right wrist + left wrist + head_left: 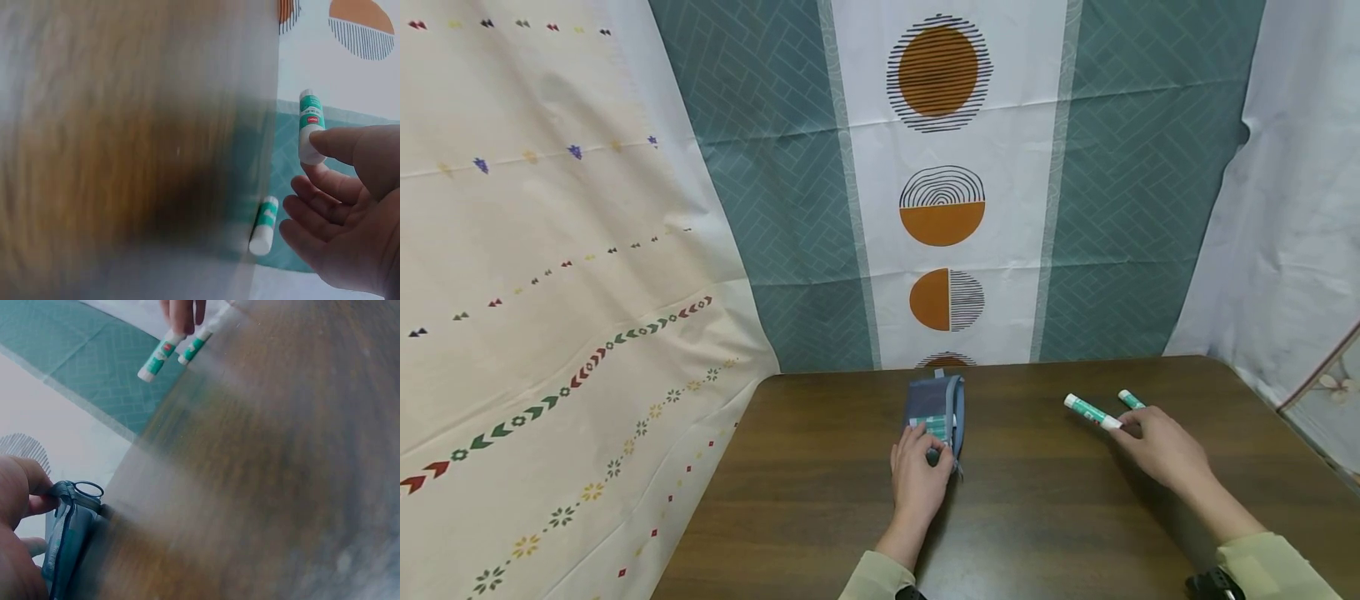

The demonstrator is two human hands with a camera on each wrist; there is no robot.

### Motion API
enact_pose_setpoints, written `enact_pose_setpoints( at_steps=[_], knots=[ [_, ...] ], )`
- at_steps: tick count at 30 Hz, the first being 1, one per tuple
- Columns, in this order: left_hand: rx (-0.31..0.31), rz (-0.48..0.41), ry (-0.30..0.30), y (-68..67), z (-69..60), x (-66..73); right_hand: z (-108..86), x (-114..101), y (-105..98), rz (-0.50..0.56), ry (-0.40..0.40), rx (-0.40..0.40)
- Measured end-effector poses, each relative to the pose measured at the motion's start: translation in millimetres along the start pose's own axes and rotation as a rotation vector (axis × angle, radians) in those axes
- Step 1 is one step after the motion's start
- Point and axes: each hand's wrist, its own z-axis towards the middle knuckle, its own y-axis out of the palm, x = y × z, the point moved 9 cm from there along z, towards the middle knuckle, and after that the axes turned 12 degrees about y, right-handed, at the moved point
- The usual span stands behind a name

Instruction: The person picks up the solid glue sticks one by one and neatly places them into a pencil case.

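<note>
A green-and-white glue stick point(1090, 411) is pinched at its white end between the thumb and index finger of the right hand point(1167, 450); the right wrist view shows that glue stick point(311, 125) too. A second, similar glue stick point(1131, 399) lies on the table just beyond that hand. The left hand point(919, 483) pinches the near end of a dark blue pouch point(923, 398), whose zipper side faces right. In the left wrist view the thumb and a finger hold the pouch point(72, 534) near its zipper. Green and white show on the pouch's front.
The brown wooden table point(820, 500) ends at a patterned green and white cloth point(805, 192) hung behind it. A cream cloth point(587, 250) hangs on the left, and a white one point(1292, 208) on the right.
</note>
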Motion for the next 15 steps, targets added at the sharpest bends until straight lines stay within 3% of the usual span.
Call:
enact_pose_setpoints(
  at_steps=[15],
  knots=[
    [-0.005,0.010,-0.005,-0.3,0.0,1.6,1.0,-35,25,0.033,-0.076,-0.023]
  ],
)
